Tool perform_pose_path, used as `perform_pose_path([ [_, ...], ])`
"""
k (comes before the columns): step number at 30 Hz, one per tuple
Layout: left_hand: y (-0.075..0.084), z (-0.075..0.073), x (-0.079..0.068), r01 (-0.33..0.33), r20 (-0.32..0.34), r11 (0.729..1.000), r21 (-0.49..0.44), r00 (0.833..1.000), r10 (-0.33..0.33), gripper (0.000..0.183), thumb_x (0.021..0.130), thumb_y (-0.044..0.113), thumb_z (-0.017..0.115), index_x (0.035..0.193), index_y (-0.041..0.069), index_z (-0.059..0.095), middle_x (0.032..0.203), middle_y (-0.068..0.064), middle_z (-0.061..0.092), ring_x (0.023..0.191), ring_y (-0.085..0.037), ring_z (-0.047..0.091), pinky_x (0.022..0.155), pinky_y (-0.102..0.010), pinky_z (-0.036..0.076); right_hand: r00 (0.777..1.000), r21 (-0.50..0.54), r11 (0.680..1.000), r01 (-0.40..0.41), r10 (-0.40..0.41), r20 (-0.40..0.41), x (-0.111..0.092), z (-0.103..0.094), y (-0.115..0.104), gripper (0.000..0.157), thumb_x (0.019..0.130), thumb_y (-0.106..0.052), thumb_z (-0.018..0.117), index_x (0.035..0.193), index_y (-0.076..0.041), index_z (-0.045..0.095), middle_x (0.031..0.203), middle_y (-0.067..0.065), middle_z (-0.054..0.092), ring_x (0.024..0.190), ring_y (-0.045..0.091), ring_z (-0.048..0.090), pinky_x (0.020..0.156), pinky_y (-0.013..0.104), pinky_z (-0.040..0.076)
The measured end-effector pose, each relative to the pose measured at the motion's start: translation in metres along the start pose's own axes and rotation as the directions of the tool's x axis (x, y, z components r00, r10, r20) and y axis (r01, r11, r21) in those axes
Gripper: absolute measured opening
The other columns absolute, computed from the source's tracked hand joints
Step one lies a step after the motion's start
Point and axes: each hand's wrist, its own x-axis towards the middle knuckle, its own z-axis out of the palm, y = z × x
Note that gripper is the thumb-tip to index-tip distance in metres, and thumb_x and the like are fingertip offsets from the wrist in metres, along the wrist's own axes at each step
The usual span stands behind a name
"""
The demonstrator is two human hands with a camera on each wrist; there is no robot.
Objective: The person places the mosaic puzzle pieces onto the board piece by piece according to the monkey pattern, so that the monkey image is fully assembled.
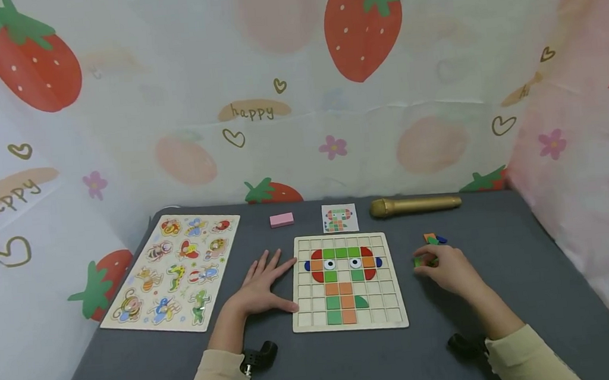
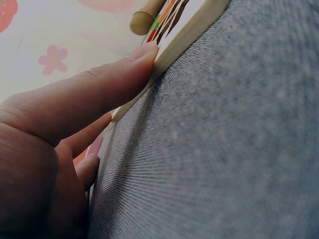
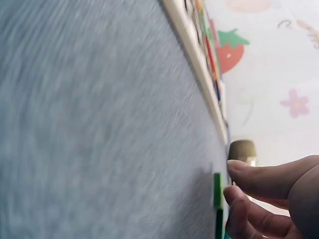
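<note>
My left hand (image 1: 262,286) is spread beside the wooden grid board (image 1: 306,327). Its thumb touches the board's left edge, plain in the left wrist view, and another fingertip meets that edge higher up. Square and rounded tiles in red, green, orange and blue, with two eye tiles (image 1: 329,264), form a figure on the grid. To the right of the board, my right hand (image 1: 447,267) bends over loose pieces, thumb and fingertips close together. A green piece (image 3: 218,190) lies right by those fingertips; I cannot tell whether they pinch anything.
Loose orange (image 1: 429,237) and blue (image 1: 441,239) pieces lie just beyond the right hand. Behind the board are a pattern card (image 1: 341,227), a pink block (image 1: 282,220) and a gold microphone (image 1: 415,205). An animal puzzle board (image 1: 185,312) lies at left. Printed cloth (image 1: 303,172) walls the table.
</note>
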Motion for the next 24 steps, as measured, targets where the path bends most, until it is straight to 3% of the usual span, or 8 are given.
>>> perform_pose_path([
  [6,0.001,-0.001,-0.001,0.0,0.005,1.0,-0.006,1.0,0.0,0.106,0.071,0.054,0.086,0.159,0.03,0.033,0.171,-0.008,0.006,0.157,-0.034,-0.01,0.124,-0.058,-0.005,1.0,-0.022,0.999,-0.026,0.027,0.013,0.002,0.002,0.007,0.033,0.091,-0.018,0.075,0.119,-0.001,0.072,0.084,0.003,0.068,0.065,0.015,0.054,0.057,0.031,0.042],
  [15,-0.004,0.001,0.002,-0.005,0.01,1.0,0.023,1.0,0.004,0.107,0.071,0.058,0.084,0.16,0.033,0.031,0.172,-0.006,0.004,0.157,-0.033,-0.01,0.125,-0.057,-0.005,0.998,-0.007,0.998,-0.058,0.058,-0.031,0.003,0.002,0.012,0.021,0.087,-0.02,0.08,0.098,-0.007,0.068,0.096,0.009,0.068,0.089,0.026,0.062,0.077,0.046,0.049],
  [19,-0.005,0.002,0.002,-0.005,0.017,1.0,0.012,1.0,0.004,0.107,0.071,0.058,0.084,0.16,0.032,0.03,0.172,-0.006,0.004,0.157,-0.033,-0.011,0.124,-0.058,-0.006,0.998,0.004,1.0,-0.02,0.02,-0.067,0.0,0.001,0.007,0.017,0.088,-0.02,0.08,0.094,-0.011,0.066,0.094,0.006,0.068,0.083,0.022,0.06,0.073,0.043,0.049],
  [24,-0.004,0.001,0.001,0.0,0.013,1.0,0.0,1.0,0.0,0.106,0.071,0.058,0.084,0.16,0.032,0.032,0.171,-0.007,0.005,0.157,-0.034,-0.01,0.124,-0.058,-0.006,0.998,0.052,0.999,0.006,-0.002,-0.07,-0.002,0.001,-0.007,0.022,0.088,-0.026,0.08,0.098,-0.009,0.07,0.093,0.006,0.07,0.074,0.015,0.06,0.063,0.032,0.049],
])
